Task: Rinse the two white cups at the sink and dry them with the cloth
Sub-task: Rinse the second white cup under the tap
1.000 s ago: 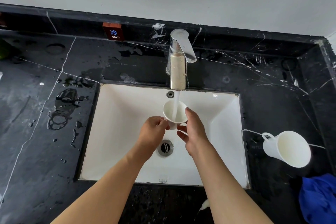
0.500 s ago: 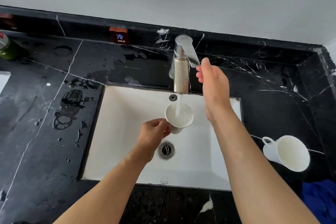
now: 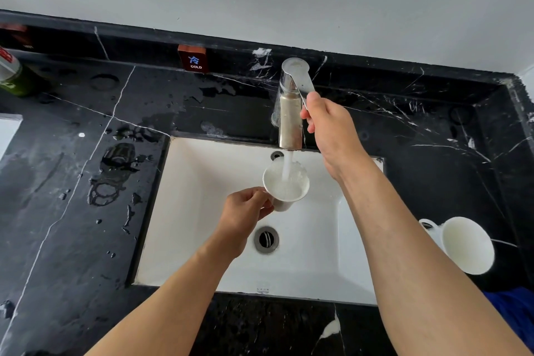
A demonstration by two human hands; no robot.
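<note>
Spanning most of the view, the white sink [image 3: 202,182] catches the running stream, and the change sits above it: the right hand [image 3: 329,124], which was at the cup 1 second ago, has lifted to the faucet lever [image 3: 299,78] and now pinches its tip. That probably means the water is about to be shut off. The left hand [image 3: 245,211] alone grips cup 1 [image 3: 286,182], brimming under the spout. Cup 2 [image 3: 465,243] lies tipped on the counter [image 3: 72,211] beside the blue cloth [image 3: 514,312], untouched.

White cup [image 3: 286,183] under running tap [image 3: 290,113]
</note>
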